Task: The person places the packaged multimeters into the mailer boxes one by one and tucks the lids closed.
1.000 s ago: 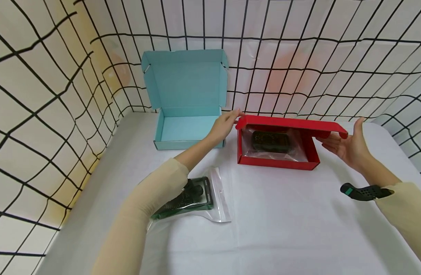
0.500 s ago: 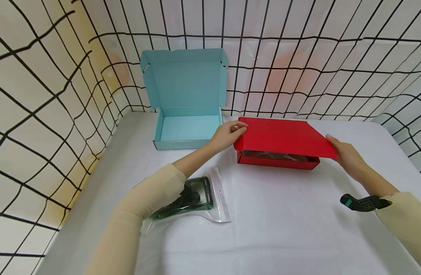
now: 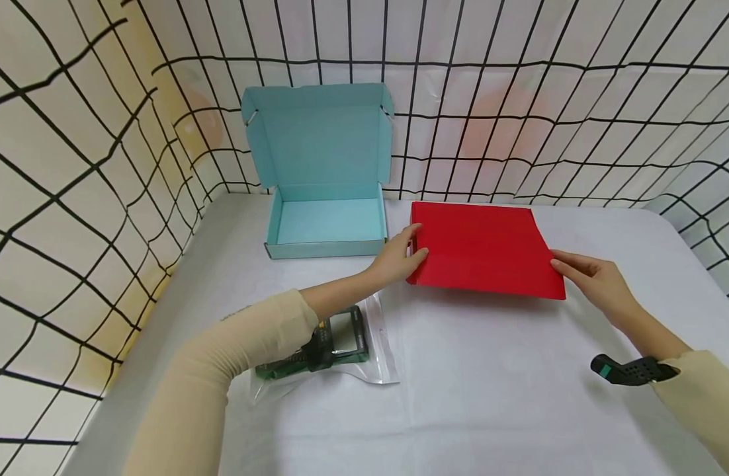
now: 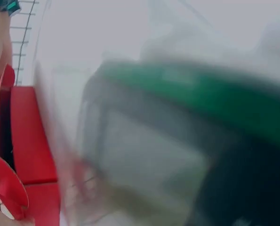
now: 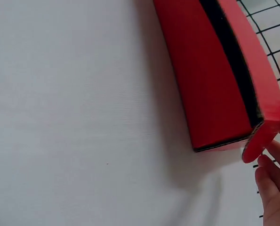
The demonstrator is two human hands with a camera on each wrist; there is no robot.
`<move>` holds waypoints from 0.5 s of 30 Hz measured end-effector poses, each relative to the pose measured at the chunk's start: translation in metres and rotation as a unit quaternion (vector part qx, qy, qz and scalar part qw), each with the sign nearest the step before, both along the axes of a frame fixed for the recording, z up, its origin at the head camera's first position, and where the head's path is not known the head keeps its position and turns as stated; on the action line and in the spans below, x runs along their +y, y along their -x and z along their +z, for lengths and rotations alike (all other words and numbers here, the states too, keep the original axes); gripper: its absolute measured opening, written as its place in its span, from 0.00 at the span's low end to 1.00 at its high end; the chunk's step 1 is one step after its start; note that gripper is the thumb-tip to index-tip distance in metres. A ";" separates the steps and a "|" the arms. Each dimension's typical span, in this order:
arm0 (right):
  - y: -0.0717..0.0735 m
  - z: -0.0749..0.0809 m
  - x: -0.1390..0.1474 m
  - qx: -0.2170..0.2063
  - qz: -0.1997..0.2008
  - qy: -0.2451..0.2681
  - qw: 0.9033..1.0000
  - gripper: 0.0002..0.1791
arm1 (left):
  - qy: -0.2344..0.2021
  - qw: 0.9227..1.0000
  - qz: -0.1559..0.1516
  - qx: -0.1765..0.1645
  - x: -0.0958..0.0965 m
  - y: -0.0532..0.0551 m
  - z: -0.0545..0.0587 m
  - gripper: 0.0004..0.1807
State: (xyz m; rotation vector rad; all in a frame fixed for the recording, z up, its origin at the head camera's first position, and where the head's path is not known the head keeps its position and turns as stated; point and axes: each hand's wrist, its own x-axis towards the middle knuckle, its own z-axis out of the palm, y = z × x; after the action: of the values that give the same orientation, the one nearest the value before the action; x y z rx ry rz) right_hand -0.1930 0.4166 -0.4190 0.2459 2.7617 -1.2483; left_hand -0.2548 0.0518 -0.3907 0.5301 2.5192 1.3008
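A red cardboard box (image 3: 483, 251) stands at right of centre, its lid lowered but a dark gap left along the front in both wrist views. My left hand (image 3: 394, 259) holds the lid's left end, thumb near the front corner. The lid's right edge is gripped by my right hand (image 3: 599, 281); in the right wrist view its fingers (image 5: 274, 176) are at the rounded side flap (image 5: 258, 143). The box's contents are hidden. Below my left forearm lies a clear zip bag (image 3: 381, 350) with a green-and-black item inside, partly covered by the sleeve.
A light blue box (image 3: 325, 248) stands left of the red one, lid upright and its inside bare. Black wire mesh (image 3: 489, 92) rises behind the white table (image 3: 489, 396) and along its sides. A black band (image 3: 632, 371) is around the right wrist.
The red lid has swung down and forward over the box, covering the bagged dark item inside. Both hands have come toward the front along the lid's ends.
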 end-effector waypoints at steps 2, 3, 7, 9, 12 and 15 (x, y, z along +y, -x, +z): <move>-0.001 -0.005 0.003 0.014 -0.003 -0.007 1.000 0.34 | -0.004 1.000 0.005 -0.019 0.000 -0.003 -0.002 0.36; 0.001 -0.011 0.006 0.021 -0.006 -0.013 1.000 0.35 | -0.008 1.000 0.008 -0.028 0.001 -0.004 -0.003 0.37; 0.004 -0.028 0.015 0.052 -0.008 -0.032 0.998 0.36 | -0.015 0.998 0.020 -0.058 0.001 -0.006 -0.006 0.37; 0.002 -0.026 0.011 0.057 -0.004 -0.035 0.998 0.35 | -0.017 0.997 0.026 -0.076 0.000 -0.007 -0.007 0.37; -0.006 -0.012 -0.002 0.054 0.003 -0.038 0.998 0.34 | -0.016 0.994 0.032 -0.107 0.000 -0.007 -0.010 0.37; -0.012 0.000 -0.013 0.051 0.012 -0.039 0.998 0.33 | -0.018 0.991 0.035 -0.129 -0.001 -0.008 -0.011 0.35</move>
State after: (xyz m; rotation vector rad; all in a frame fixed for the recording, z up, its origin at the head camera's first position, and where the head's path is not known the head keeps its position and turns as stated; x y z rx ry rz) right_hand -0.1805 0.4032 -0.4186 0.1578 2.8949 -1.1812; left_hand -0.2470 0.0511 -0.4020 0.2622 2.3239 1.3469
